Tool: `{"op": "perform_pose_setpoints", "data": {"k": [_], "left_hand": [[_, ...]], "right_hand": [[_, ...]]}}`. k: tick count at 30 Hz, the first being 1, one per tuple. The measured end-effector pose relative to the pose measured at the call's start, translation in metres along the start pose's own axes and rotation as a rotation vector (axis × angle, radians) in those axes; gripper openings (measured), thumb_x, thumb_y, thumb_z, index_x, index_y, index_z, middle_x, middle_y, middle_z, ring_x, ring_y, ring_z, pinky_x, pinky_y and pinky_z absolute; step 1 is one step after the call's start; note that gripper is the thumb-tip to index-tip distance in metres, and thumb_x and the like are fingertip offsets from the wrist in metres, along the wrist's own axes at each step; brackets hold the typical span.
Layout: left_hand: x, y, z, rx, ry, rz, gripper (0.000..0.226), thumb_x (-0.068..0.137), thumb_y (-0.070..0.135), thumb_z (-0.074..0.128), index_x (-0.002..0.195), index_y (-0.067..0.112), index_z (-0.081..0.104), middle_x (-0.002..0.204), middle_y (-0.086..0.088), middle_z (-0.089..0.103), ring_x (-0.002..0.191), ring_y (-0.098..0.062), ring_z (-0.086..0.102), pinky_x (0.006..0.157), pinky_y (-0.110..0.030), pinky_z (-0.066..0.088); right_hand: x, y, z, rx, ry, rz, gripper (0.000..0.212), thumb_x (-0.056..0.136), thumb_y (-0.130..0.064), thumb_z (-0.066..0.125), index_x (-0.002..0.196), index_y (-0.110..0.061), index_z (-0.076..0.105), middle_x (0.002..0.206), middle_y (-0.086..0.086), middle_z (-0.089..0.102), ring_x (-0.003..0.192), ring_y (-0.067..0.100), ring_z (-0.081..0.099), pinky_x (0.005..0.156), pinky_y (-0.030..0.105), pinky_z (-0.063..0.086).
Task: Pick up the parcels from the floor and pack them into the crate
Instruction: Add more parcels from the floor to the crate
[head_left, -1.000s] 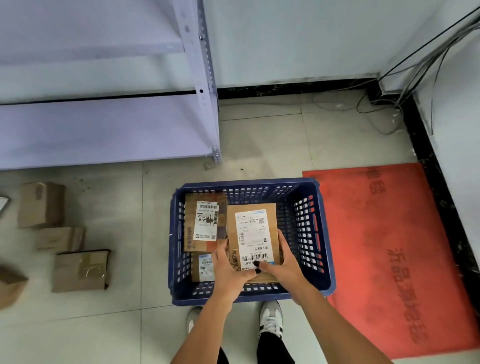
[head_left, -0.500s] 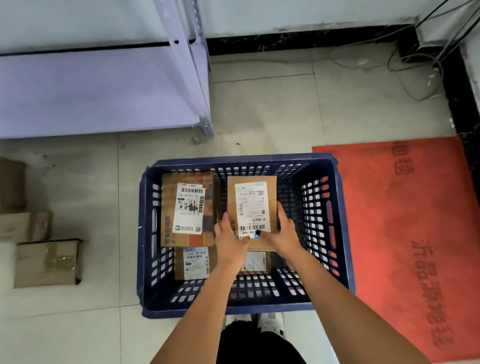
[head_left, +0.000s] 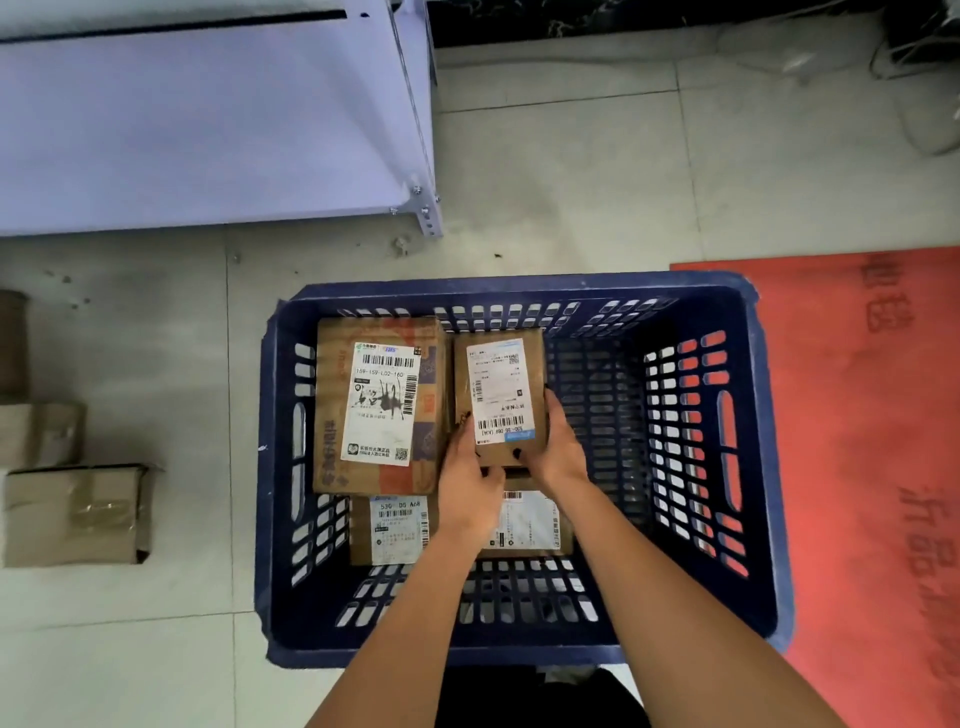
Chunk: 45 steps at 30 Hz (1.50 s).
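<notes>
A dark blue slotted crate (head_left: 769, 467) stands on the tiled floor below me. Inside it, both hands grip a small brown parcel (head_left: 501, 395) with a white label: my left hand (head_left: 467, 478) at its near left corner, my right hand (head_left: 558, 441) at its near right edge. The parcel lies deep in the crate, beside a larger labelled parcel (head_left: 379, 405) at the back left. Two more labelled parcels (head_left: 395, 527) (head_left: 530, 525) lie under my wrists, partly hidden. Three brown parcels (head_left: 78, 514) (head_left: 39, 434) (head_left: 13, 343) rest on the floor at the left.
A pale metal shelf unit (head_left: 208, 114) with a bolted leg (head_left: 428, 218) stands behind the crate at the upper left. A red mat (head_left: 872, 415) lies to the right, under the crate's edge. Cables (head_left: 924, 62) trail along the far right wall.
Both hands have lowered the small parcel further into the crate and toward its back, next to the larger parcel. The view has tilted down and come closer.
</notes>
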<state>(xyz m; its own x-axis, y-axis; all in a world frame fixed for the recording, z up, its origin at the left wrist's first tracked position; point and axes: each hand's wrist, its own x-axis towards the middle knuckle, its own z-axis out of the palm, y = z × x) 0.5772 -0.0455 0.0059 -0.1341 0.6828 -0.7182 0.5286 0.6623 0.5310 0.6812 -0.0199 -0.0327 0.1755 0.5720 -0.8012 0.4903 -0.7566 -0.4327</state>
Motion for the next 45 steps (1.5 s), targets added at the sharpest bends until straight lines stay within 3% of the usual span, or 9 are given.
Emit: {"op": "perform_pose_setpoints", "data": {"k": [4, 10, 15, 20, 25, 31, 35, 39, 45], "left_hand": [[0.004, -0.005, 0.006, 0.024, -0.052, -0.012, 0.069, 0.087, 0.002, 0.05, 0.148, 0.019, 0.022, 0.153, -0.002, 0.028, 0.138, -0.019, 0.035, 0.113, -0.034, 0.034], [0.005, -0.004, 0.007, -0.13, -0.03, -0.079, 0.066, 0.087, -0.003, 0.049, 0.145, 0.021, 0.029, 0.147, -0.003, 0.039, 0.117, -0.037, 0.055, 0.097, -0.049, 0.048], [-0.033, 0.017, -0.011, -0.424, -0.014, -0.194, 0.064, 0.086, -0.009, 0.049, 0.143, 0.018, 0.034, 0.138, -0.001, 0.048, 0.102, -0.009, 0.057, 0.09, -0.028, 0.05], [-0.084, 0.041, -0.057, -0.591, -0.016, -0.148, 0.069, 0.079, -0.015, 0.057, 0.139, 0.014, 0.039, 0.136, -0.009, 0.051, 0.122, -0.024, 0.052, 0.106, -0.04, 0.042], [-0.113, 0.036, -0.127, -0.641, 0.009, -0.106, 0.064, 0.078, -0.004, 0.067, 0.134, 0.019, 0.045, 0.123, -0.003, 0.056, 0.108, -0.019, 0.057, 0.091, -0.034, 0.051], [-0.12, -0.024, -0.232, -0.7, 0.058, -0.056, 0.073, 0.076, -0.015, 0.063, 0.138, 0.014, 0.04, 0.13, -0.007, 0.052, 0.115, -0.024, 0.053, 0.09, -0.035, 0.05], [-0.122, -0.086, -0.319, -0.641, 0.061, -0.055, 0.082, 0.066, -0.008, 0.074, 0.137, 0.015, 0.042, 0.134, -0.015, 0.051, 0.116, -0.027, 0.053, 0.101, -0.046, 0.045], [-0.116, -0.161, -0.399, -0.602, 0.047, -0.112, 0.076, 0.072, -0.015, 0.067, 0.137, 0.014, 0.041, 0.134, -0.017, 0.048, 0.12, -0.029, 0.048, 0.096, -0.039, 0.044], [-0.095, -0.271, -0.473, -0.552, 0.09, -0.213, 0.076, 0.069, -0.012, 0.069, 0.135, 0.016, 0.042, 0.125, -0.009, 0.054, 0.111, -0.026, 0.054, 0.1, -0.047, 0.045]], "right_hand": [[0.009, 0.004, 0.009, -0.023, 0.025, 0.017, 0.089, 0.084, -0.005, 0.062, 0.15, -0.029, 0.007, 0.144, 0.014, 0.042, 0.126, 0.033, 0.049, 0.097, 0.04, 0.045], [0.003, 0.006, 0.002, 0.002, -0.005, 0.007, 0.088, 0.084, -0.007, 0.062, 0.149, -0.03, 0.007, 0.139, 0.015, 0.047, 0.119, 0.033, 0.053, 0.088, 0.035, 0.048], [-0.061, -0.002, -0.022, 0.185, -0.027, -0.05, 0.075, 0.079, -0.005, 0.066, 0.142, -0.028, 0.033, 0.128, 0.001, 0.058, 0.112, 0.018, 0.057, 0.087, 0.023, 0.044], [-0.134, -0.028, -0.035, 0.23, -0.131, -0.081, 0.073, 0.075, -0.01, 0.072, 0.137, -0.032, 0.04, 0.124, 0.0, 0.057, 0.11, 0.017, 0.058, 0.096, 0.031, 0.048], [-0.182, -0.071, -0.019, 0.365, -0.163, -0.07, 0.075, 0.075, -0.005, 0.072, 0.137, -0.028, 0.039, 0.111, 0.001, 0.062, 0.105, 0.018, 0.062, 0.096, 0.037, 0.051], [-0.221, -0.134, 0.06, 0.407, -0.191, -0.103, 0.071, 0.079, 0.004, 0.067, 0.138, -0.022, 0.036, 0.111, 0.009, 0.06, 0.089, 0.011, 0.061, 0.073, 0.019, 0.051], [-0.253, -0.179, 0.141, 0.385, -0.196, -0.124, 0.073, 0.078, 0.004, 0.069, 0.138, -0.022, 0.036, 0.123, 0.015, 0.057, 0.1, 0.02, 0.058, 0.076, 0.024, 0.051], [-0.28, -0.212, 0.238, 0.361, -0.238, -0.099, 0.076, 0.078, 0.0, 0.07, 0.141, -0.023, 0.035, 0.125, 0.016, 0.055, 0.092, 0.019, 0.056, 0.062, 0.013, 0.046], [-0.276, -0.225, 0.363, 0.347, -0.302, 0.016, 0.071, 0.077, -0.005, 0.072, 0.136, -0.028, 0.041, 0.123, 0.009, 0.056, 0.096, 0.02, 0.058, 0.08, 0.026, 0.046]]}}
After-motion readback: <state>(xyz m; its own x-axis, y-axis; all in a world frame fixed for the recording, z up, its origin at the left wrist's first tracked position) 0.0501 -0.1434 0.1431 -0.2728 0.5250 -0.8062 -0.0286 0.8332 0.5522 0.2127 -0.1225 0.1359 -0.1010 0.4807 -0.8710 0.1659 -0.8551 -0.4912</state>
